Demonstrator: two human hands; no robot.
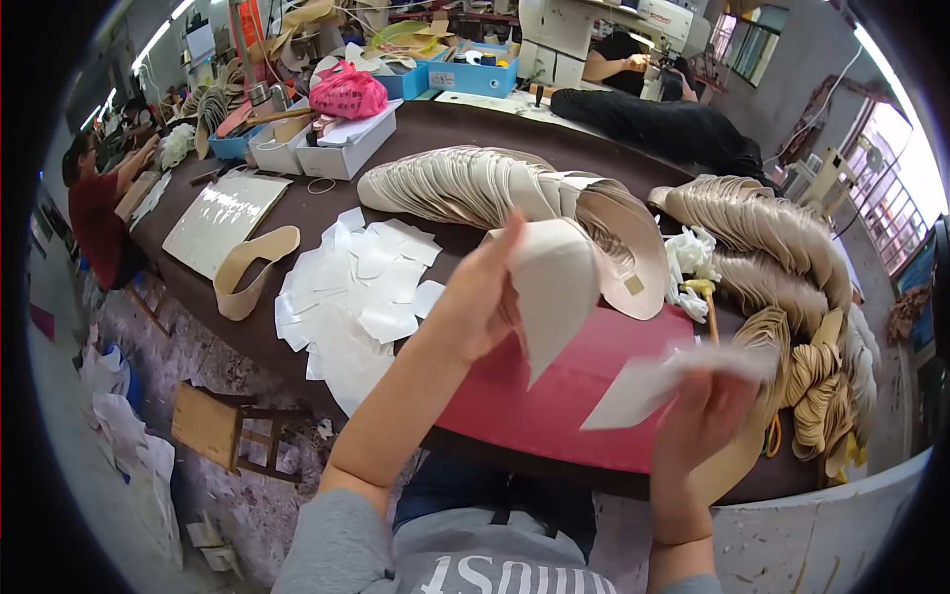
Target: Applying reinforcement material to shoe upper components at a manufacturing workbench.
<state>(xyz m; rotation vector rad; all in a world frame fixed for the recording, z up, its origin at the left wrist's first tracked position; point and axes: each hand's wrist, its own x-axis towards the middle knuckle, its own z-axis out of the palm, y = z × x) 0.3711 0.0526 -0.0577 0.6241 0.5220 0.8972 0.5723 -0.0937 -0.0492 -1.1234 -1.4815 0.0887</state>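
Left hand: curved cream piece

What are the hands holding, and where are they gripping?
The left hand grips a cream piece by its left edge. The right hand holds a white sheet near its lower edge; blur hides exactly where.

The red mat offers passage; a cream stack blocks beyond.

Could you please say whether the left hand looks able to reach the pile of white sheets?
Probably yes: the pile of white sheets lies largely uncovered beside the left forearm, though the left hand holds a beige curved piece that may first need setting down.
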